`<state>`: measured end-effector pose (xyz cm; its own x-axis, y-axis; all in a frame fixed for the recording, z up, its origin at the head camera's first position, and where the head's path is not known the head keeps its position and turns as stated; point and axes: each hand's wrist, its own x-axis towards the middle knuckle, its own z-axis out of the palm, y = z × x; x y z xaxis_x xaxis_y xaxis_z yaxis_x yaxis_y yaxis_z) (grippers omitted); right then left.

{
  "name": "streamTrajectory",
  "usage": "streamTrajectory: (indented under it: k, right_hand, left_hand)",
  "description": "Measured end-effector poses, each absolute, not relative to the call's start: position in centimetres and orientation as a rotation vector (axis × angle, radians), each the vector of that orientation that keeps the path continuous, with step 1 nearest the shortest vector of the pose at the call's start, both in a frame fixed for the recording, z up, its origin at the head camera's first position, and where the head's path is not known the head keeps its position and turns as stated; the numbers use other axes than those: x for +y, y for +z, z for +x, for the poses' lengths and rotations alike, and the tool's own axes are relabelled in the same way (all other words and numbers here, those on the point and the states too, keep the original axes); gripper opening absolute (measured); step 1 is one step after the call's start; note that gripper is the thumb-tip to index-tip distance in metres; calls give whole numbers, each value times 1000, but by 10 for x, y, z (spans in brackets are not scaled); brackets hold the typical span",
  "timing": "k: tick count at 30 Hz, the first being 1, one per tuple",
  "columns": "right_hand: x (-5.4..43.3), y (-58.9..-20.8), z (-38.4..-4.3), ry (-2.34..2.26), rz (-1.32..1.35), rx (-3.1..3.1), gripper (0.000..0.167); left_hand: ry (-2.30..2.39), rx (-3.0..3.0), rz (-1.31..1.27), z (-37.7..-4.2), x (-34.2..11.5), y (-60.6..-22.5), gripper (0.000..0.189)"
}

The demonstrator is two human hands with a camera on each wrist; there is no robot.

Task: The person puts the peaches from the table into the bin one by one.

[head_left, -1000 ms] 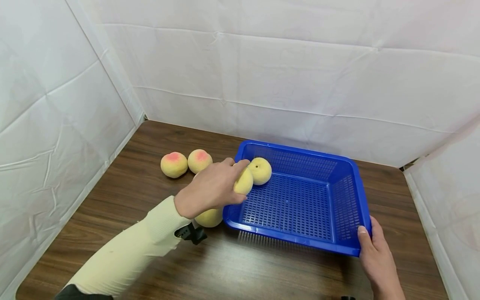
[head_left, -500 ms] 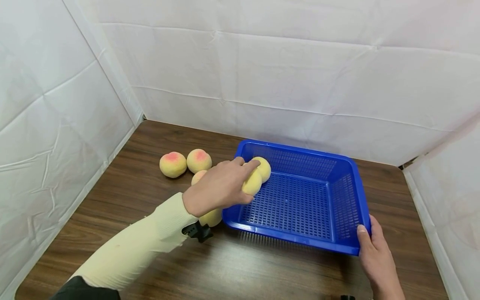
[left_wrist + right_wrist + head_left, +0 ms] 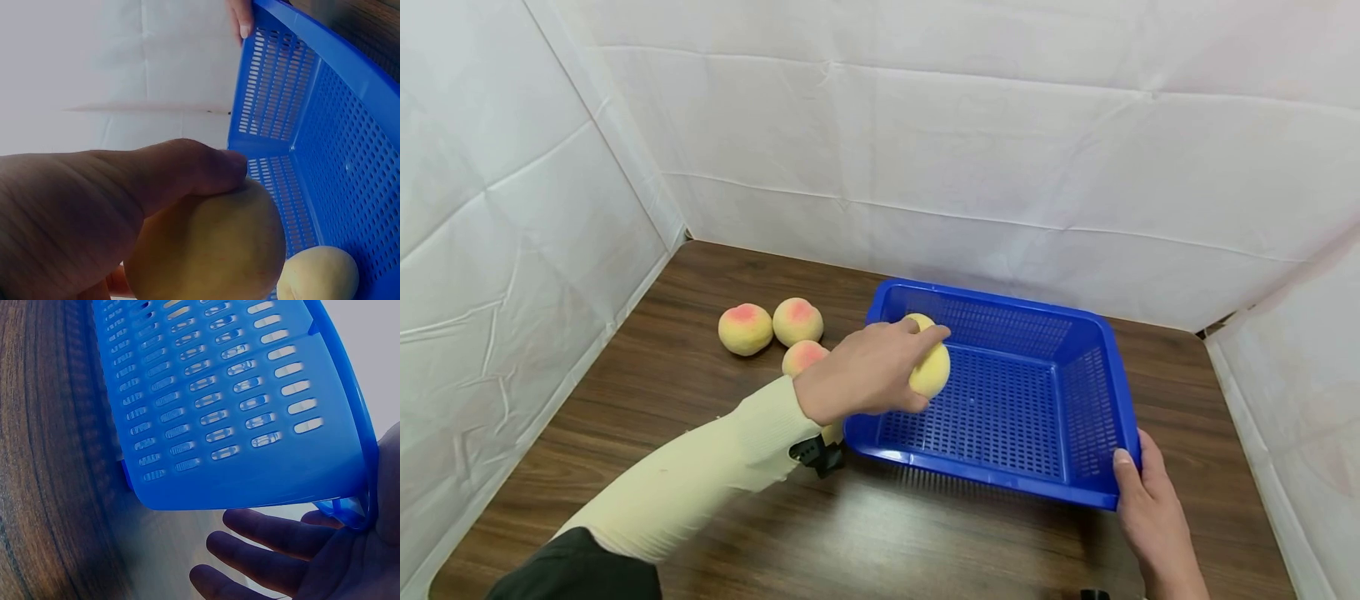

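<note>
My left hand [image 3: 872, 367] grips a yellow peach [image 3: 932, 371] over the left part of a blue plastic basket [image 3: 985, 477]. In the left wrist view the thumb lies along the top of this peach [image 3: 212, 244]. A second pale peach [image 3: 322, 275] sits in the basket, mostly hidden behind the held one in the head view. My right hand [image 3: 1157, 517] holds the basket's near right corner, thumb over the rim. Its other fingers [image 3: 256, 562] extend below the corner in the right wrist view.
Left of the basket, several peaches lie on the wooden table [image 3: 625, 433]: two pink-topped ones [image 3: 745, 330] at the back, another [image 3: 805, 357] by my wrist, and one [image 3: 832, 432] mostly hidden by the sleeve. White sheeting [image 3: 962, 150] stands behind and at both sides.
My left hand has moved right with the peach, from the basket's left edge to over its inside. The pink-topped peach behind the wrist has come into view. Right hand and basket stay put.
</note>
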<state>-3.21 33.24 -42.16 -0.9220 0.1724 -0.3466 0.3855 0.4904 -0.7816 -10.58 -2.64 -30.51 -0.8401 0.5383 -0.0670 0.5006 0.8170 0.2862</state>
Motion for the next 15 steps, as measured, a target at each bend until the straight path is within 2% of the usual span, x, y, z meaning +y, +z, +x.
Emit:
streamTrajectory:
  k: [10,15]
  right_hand:
    - [332,-422,-31,-1405,438,2554,64]
    - [332,-421,-32,-1402,451,2536,64]
  left_hand:
    - [374,2814,994,-112,-7,-306,67]
    - [283,2792,1059,-113,6,-306,75]
